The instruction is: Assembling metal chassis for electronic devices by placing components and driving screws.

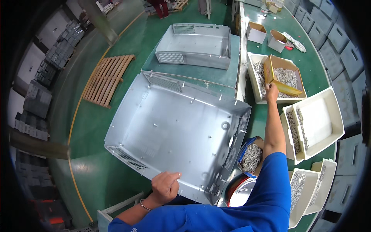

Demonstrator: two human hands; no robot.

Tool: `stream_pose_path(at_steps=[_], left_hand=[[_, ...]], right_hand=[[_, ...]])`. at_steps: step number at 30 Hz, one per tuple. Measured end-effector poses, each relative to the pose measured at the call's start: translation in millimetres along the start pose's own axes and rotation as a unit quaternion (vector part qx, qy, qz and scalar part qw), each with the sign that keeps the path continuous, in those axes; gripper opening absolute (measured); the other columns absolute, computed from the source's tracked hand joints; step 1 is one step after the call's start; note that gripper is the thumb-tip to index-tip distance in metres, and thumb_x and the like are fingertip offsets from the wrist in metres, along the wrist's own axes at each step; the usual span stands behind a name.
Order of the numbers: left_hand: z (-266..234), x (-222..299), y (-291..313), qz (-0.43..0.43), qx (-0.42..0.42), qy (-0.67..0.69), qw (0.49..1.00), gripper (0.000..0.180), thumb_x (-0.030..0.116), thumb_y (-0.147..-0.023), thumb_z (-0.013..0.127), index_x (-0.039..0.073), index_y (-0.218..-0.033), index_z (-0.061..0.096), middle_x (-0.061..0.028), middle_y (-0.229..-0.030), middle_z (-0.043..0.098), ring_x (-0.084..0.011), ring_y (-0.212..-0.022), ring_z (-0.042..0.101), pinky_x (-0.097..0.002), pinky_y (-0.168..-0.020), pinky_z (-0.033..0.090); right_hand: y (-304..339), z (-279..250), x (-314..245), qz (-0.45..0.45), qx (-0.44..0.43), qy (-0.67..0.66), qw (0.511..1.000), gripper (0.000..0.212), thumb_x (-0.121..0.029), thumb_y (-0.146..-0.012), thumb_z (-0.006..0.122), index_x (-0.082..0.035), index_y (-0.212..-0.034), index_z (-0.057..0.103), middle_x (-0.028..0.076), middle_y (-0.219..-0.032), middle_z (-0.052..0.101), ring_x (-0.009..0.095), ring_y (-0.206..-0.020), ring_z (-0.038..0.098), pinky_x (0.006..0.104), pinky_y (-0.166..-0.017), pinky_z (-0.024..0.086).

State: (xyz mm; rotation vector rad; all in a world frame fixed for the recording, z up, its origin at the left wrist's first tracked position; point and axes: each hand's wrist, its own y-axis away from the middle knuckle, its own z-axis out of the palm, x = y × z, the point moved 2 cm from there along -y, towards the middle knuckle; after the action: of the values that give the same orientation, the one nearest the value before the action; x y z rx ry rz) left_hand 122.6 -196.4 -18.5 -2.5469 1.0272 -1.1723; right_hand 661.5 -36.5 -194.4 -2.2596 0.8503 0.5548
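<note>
A large grey sheet-metal casing (170,123) lies open side up in front of me, with small upright pins on its floor and perforated patches in its walls. My left hand (166,187) is closed at its near edge, fingers curled; whatever they may hold is hidden. Out to the right, my right hand (271,92) is closed at the near corner of a yellow-brown cardboard box (269,69). The box sits tilted in a white plastic tub (253,62). Small silvery metal fasteners (286,76) fill the box, and more lie loose around it in the tub.
Another grey casing (193,58) rests on a green-topped table (154,63) beyond. White bins (320,116) with fasteners line the right bench. A blue-lined box (251,156) of fasteners and a round tin (241,193) stand near my right arm. A wooden pallet (106,81) lies on the floor, left.
</note>
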Motion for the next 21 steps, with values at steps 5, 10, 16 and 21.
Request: stream_pose_path(at_steps=[5,10,16,21], left_hand=[[-7.0,-3.7,0.1,-0.04,-0.022,0.091,0.995,0.02,-0.007,-0.072,0.046,-0.001,-0.088,0.057,-0.0103,-0.07,0.06,-0.0215,-0.06,0.058,-0.0282,-0.057,0.047],[-20.7,-16.7,-7.5,-0.27,0.008,0.484,0.832,0.022,0.011,-0.086,0.044,0.001,-0.103,0.051,-0.0137,-0.097,0.058,-0.0253,-0.09,0.056,-0.0364,-0.081,0.044],[-28.5,-12.9,-56.5,-0.403,-0.093,0.782,0.465,0.042,0.035,-0.09,0.033,0.004,-0.117,0.041,-0.0147,-0.114,0.049,-0.0284,-0.109,0.045,-0.0487,-0.094,0.034],[-30.7,-38.8,-45.4,-0.34,-0.122,0.846,0.392,0.039,0.035,-0.091,0.029,0.005,-0.113,0.042,-0.0102,-0.111,0.047,-0.0247,-0.107,0.046,-0.0455,-0.097,0.034]], right_hand=[[-6.5,-28.4,-0.9,0.195,-0.036,-0.274,0.941,0.021,-0.023,-0.08,0.059,-0.001,-0.081,0.058,0.005,-0.063,0.055,0.012,-0.053,0.053,0.0262,-0.047,0.041],[35.0,-128.9,-176.5,0.075,-0.182,-0.504,0.841,0.013,-0.018,-0.085,0.054,-0.006,-0.088,0.056,-0.004,-0.059,0.047,0.003,-0.042,0.038,0.0169,-0.037,0.027],[185.2,-206.7,-347.2,-0.398,-0.389,-0.246,0.793,0.024,-0.009,-0.077,0.059,-0.007,-0.099,0.05,0.011,-0.089,0.057,0.025,-0.062,0.059,0.0376,-0.053,0.048],[251.6,-190.3,-392.7,-0.471,-0.451,-0.12,0.749,0.031,-0.006,-0.068,0.059,-0.002,-0.097,0.047,0.012,-0.08,0.054,0.03,-0.067,0.06,0.0356,-0.055,0.05]])
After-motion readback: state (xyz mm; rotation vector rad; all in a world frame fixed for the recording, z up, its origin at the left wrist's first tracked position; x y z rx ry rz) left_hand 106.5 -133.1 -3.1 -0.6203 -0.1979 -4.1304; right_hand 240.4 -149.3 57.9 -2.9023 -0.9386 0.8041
